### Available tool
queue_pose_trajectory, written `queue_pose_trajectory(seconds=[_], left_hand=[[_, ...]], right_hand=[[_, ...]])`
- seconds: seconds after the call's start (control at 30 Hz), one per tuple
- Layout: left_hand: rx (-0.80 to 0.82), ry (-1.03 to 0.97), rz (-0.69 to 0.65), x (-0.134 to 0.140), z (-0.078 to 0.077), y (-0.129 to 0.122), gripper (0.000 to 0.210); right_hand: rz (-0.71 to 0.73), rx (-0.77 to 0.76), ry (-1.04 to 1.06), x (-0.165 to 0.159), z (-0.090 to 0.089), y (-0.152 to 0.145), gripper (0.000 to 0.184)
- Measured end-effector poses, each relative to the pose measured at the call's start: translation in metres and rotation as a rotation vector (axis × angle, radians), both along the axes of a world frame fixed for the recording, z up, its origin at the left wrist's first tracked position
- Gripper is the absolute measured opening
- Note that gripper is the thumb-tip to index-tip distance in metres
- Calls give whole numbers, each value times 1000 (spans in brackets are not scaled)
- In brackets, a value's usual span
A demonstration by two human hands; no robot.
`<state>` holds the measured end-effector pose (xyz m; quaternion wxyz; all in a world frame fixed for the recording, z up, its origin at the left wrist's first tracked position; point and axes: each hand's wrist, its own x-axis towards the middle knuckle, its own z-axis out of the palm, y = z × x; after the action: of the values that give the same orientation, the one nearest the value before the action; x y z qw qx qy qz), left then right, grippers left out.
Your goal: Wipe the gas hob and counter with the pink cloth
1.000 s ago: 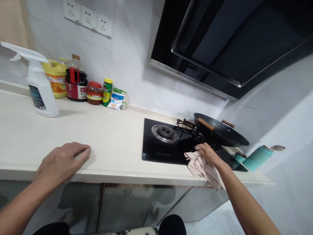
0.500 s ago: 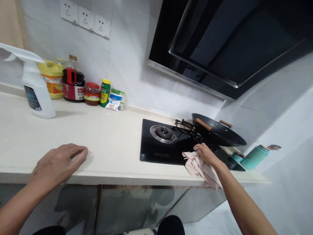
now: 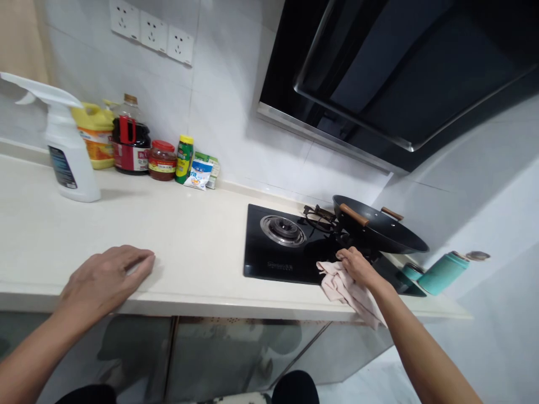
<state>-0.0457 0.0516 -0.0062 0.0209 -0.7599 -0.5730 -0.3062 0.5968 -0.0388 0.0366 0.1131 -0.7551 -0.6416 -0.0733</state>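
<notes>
My left hand (image 3: 107, 278) rests palm down on the pale countertop near its front edge, thumb apart from the slightly bent fingers, with nothing in it. At the front of the black gas hob (image 3: 273, 258), my right hand (image 3: 356, 265) is closed, its fingertips bent together over the glass. A crumpled pale pink cloth (image 3: 343, 289) is gathered under that hand and trails over the counter's front edge. The fingers' far side and the palm are hidden. Just behind the right hand, a black wok (image 3: 387, 227) with wooden handles sits tilted over the right burner.
A white spray bottle (image 3: 71, 160) stands at left. Along the wall are a yellow jug (image 3: 95, 132), a dark sauce bottle (image 3: 131, 146), a red-lidded jar (image 3: 162, 161), a green shaker (image 3: 184, 160) and a packet (image 3: 199, 175). A teal container (image 3: 444, 273) stands at right, below the range hood (image 3: 357, 73).
The whole view has shifted slightly, so everything sits a little further right. Both hands and the cloth keep nearly the same places on the counter and hob.
</notes>
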Motion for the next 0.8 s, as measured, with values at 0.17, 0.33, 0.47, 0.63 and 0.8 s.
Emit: queue_pose_trajectory(seconds=[0.17, 0.33, 0.47, 0.63, 0.8], left_hand=[[15, 15, -14, 0, 1, 0, 46], [11, 16, 12, 2, 4, -3, 46], [15, 18, 9, 1, 1, -1, 46], [26, 7, 16, 1, -1, 0, 45], [20, 16, 26, 2, 1, -3, 44]], right_hand=[[-15, 18, 8, -3, -1, 9, 40], [-7, 27, 23, -1, -5, 5, 40], [26, 34, 45, 6, -6, -2, 39], [-6, 32, 78, 7, -4, 7, 42], [9, 51, 105, 5, -7, 7, 43]])
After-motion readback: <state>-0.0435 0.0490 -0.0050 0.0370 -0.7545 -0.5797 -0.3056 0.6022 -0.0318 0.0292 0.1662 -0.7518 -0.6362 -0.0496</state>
